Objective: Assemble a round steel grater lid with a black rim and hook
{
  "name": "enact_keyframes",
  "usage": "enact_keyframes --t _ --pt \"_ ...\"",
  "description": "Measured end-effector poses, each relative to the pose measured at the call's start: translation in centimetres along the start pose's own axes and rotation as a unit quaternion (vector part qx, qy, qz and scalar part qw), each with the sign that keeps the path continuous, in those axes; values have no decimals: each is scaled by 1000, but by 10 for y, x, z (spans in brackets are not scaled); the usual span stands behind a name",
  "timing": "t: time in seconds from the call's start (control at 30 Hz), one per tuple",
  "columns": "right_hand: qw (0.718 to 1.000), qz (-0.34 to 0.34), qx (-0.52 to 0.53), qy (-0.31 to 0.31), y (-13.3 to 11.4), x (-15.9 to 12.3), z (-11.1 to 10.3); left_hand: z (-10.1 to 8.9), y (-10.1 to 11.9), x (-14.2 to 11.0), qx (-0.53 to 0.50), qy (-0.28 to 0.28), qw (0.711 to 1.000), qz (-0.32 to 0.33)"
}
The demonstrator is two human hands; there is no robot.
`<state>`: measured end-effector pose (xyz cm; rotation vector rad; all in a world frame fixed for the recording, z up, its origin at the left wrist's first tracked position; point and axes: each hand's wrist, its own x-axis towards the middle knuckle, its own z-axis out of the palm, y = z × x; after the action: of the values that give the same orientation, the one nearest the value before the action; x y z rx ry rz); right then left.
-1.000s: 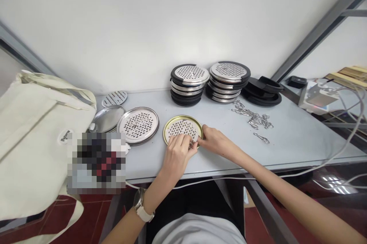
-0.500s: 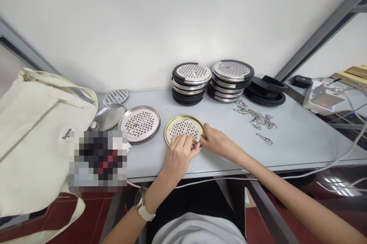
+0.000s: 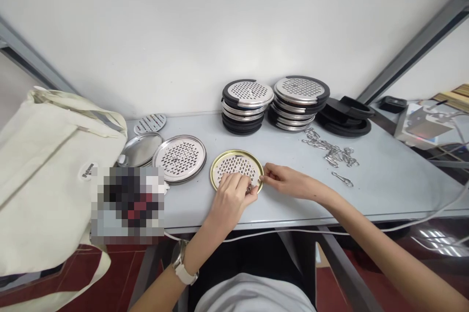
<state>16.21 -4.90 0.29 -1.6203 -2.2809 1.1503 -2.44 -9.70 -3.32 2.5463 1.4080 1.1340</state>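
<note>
A round perforated grater plate (image 3: pixel 234 163) with a raised gold rim lies on the grey table in front of me. My left hand (image 3: pixel 232 197) rests over its near part, fingers bent and closed in a pinch. Something small and metallic shows at these fingertips, mostly hidden. At the plate's right edge is my right hand (image 3: pixel 284 179), its fingers curled and its thumb tip on the gold rim. Several loose metal snap hooks (image 3: pixel 342 179) lie to the right of that hand.
Left of the plate are stacked silver grater plates (image 3: pixel 179 158), plain metal lids (image 3: pixel 141 148) and a cream bag (image 3: pixel 54 170). Two grater stacks (image 3: pixel 247 106) stand by the wall, with black rings (image 3: pixel 346 116) beside them. A white cable (image 3: pixel 278 232) runs along the front edge.
My right hand has shifted slightly right, with its thumb drawn back from inside the plate to the rim. My left hand keeps its pinch over the plate. The view has moved a little.
</note>
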Motion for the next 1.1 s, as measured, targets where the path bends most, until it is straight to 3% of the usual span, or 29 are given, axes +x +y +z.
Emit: enact_keyframes --t 0.33,0.5,0.8,1.1 --pt "998 44 30 15 -1 0 1 -2 -2 0 -52 -64 995 -51" --pt "999 44 17 16 0 1 2 -5 -1 1 -61 -73 992 -83" --pt "999 37 10 26 4 2 8 -5 -3 16 -107 -143 976 -127" --pt "998 41 1 38 4 2 9 -10 -1 10 -114 -139 975 -129"
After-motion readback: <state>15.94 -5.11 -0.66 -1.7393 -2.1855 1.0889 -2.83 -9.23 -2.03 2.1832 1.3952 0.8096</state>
